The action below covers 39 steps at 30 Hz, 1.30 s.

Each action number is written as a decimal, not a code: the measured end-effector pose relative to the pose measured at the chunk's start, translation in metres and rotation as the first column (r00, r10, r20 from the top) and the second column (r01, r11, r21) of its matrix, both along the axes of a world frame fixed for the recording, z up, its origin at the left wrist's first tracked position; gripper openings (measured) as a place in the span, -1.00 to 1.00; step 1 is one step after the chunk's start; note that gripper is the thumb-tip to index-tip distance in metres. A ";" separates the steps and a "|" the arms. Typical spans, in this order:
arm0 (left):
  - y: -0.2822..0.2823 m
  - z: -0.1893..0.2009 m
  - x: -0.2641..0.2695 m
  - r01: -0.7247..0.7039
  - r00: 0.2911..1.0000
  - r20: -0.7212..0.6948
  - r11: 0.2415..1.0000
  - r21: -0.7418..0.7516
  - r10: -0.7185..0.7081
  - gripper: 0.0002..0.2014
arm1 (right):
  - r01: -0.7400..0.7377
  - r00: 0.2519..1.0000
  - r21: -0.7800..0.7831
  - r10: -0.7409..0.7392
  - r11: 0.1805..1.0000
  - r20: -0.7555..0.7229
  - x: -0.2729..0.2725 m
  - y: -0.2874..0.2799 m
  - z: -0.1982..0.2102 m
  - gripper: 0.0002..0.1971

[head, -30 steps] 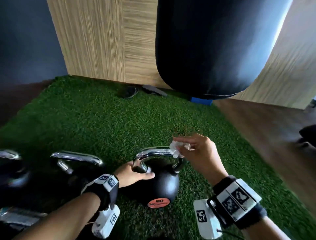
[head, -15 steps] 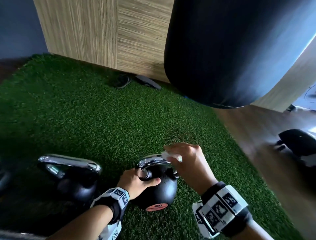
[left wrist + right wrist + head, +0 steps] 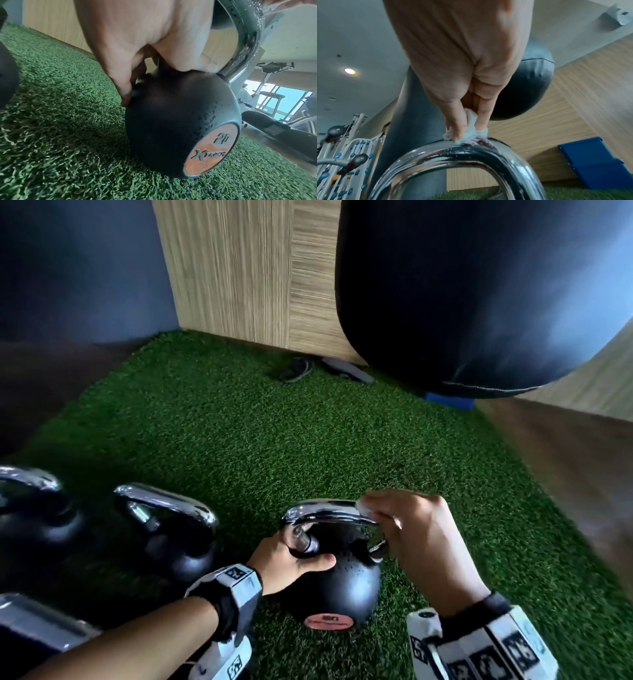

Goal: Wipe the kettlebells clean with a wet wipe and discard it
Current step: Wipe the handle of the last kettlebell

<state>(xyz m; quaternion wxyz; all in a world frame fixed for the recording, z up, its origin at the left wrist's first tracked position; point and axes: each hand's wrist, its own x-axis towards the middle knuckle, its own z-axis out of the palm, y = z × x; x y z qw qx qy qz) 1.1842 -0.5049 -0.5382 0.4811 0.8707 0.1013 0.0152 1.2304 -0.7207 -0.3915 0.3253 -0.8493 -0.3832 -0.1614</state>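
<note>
A black kettlebell (image 3: 342,587) with a chrome handle (image 3: 322,510) and an orange badge stands on green turf (image 3: 274,440). My left hand (image 3: 291,559) grips its left shoulder at the handle's base, thumb across the ball (image 3: 180,115). My right hand (image 3: 411,529) pinches a crumpled white wet wipe (image 3: 469,129) and presses it on the top right of the chrome handle (image 3: 462,155). In the head view only a corner of the wipe (image 3: 363,508) shows. Water beads sit on the handle and ball.
Two more kettlebells (image 3: 171,529) (image 3: 30,508) stand to the left on the turf. A black punching bag (image 3: 479,296) hangs just ahead. Wood-panel wall (image 3: 239,268) behind, blue box (image 3: 448,402) at its foot, wooden floor (image 3: 565,467) to the right.
My right hand with the wipe has stayed at the right end of the handle, coming down onto it. The left hand keeps its grip. My head view has shifted.
</note>
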 end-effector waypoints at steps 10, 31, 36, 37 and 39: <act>-0.002 0.005 -0.002 -0.014 0.996 -0.084 0.999 -0.034 0.012 0.07 | 0.175 0.973 0.234 -0.131 0.956 -0.192 0.006 -0.030 -0.037 -0.80; 0.032 0.070 0.009 0.322 0.916 -0.390 0.755 0.571 -0.096 -0.60 | 0.509 0.591 0.351 -0.023 0.786 -0.807 0.003 -0.051 -0.115 -0.78; 0.042 0.126 0.014 -0.156 0.969 0.237 0.913 0.378 0.068 -0.75 | 0.451 0.763 0.484 -0.043 0.750 -0.645 -0.005 -0.064 -0.070 -0.75; 0.039 0.138 0.014 -0.137 0.940 0.339 0.952 0.274 0.038 -0.78 | 0.386 0.801 0.524 0.006 0.759 -0.599 -0.009 -0.060 -0.056 -0.76; 0.024 0.157 0.011 0.026 0.919 0.393 0.999 0.034 -0.037 -0.76 | 0.252 0.857 0.564 0.089 0.786 -0.507 -0.016 -0.046 -0.029 -0.78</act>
